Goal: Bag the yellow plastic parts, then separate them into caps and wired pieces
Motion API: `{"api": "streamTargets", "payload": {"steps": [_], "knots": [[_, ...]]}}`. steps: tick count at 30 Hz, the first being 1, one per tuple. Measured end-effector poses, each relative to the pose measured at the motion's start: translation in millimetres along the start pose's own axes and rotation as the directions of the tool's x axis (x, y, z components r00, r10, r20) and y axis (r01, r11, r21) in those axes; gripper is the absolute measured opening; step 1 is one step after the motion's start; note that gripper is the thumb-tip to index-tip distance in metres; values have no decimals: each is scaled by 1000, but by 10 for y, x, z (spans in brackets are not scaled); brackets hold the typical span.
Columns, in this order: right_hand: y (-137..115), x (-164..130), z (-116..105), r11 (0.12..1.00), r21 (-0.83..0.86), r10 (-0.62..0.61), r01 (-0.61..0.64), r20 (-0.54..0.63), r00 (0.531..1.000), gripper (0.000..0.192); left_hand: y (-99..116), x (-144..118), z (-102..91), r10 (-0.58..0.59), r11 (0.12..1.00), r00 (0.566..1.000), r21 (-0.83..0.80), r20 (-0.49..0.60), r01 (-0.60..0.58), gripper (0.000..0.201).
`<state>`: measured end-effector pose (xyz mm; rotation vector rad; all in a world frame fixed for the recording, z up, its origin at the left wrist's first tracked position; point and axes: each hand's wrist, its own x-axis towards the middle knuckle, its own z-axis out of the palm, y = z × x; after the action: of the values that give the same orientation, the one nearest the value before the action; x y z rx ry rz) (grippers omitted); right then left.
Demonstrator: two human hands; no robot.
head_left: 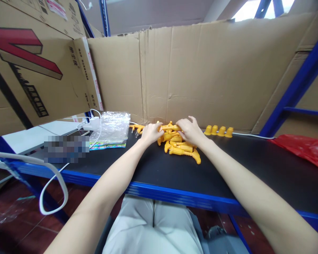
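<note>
Both our hands rest on the pile of yellow parts (178,144): the left hand (151,133) curls loosely over its left edge, the right hand (190,129) spreads its fingers across the top, touching one part; whether either grips anything we cannot tell. Four caps (218,131) stand just right of our right hand, bags (112,127) left of our left. We judge it best to lift one part at a time without scattering the rest.

Four yellow caps (218,131) in a row — one red bag (304,148) — two hands (172,132).
</note>
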<state>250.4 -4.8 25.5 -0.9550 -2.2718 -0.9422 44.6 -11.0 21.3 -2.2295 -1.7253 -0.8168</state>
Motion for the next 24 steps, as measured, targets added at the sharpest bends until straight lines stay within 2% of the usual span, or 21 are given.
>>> {"api": "streamTargets", "payload": {"steps": [4,7,9,11,13,15,16,18,20,22,24], "knots": [[59,-2,26,999,-9,50,-50,-22,999,23,-29,11,4,-1,1000,1000,-3,-16,1,42],[209,-49,16,988,-19,152,-153,-56,987,25,-107,37,10,-39,999,999,-10,-14,39,37],[375,-132,0,958,-20,282,-285,-88,955,25,-185,65,29,-85,996,996,-21,-16,85,34],[584,-277,-10,883,-19,464,-469,-120,878,26,-277,97,64,-136,990,990,-45,-37,134,34],[811,-485,-4,742,-26,659,-670,-154,736,29,-372,125,108,-180,981,982,-77,-59,176,34],[1026,-732,22,564,-37,809,-825,-171,562,32,-457,144,153,-214,972,975,-112,-61,206,34],[1119,-858,42,454,-40,875,-890,-171,454,32,-494,149,173,-232,966,971,-127,-57,223,33],[1263,-1092,92,181,-24,972,-983,-145,183,30,-558,153,209,-278,951,960,-156,-46,268,33],[1353,-1276,148,-19,34,991,-999,-134,-24,30,-614,153,242,-325,931,945,-187,-42,312,32],[1403,-1399,200,-155,65,984,-986,-78,-160,27,-665,155,274,-360,911,932,-229,-39,342,31],[1435,-1467,241,-237,63,971,-970,-11,-238,26,-712,159,304,-382,894,923,-264,-32,361,32]]}}
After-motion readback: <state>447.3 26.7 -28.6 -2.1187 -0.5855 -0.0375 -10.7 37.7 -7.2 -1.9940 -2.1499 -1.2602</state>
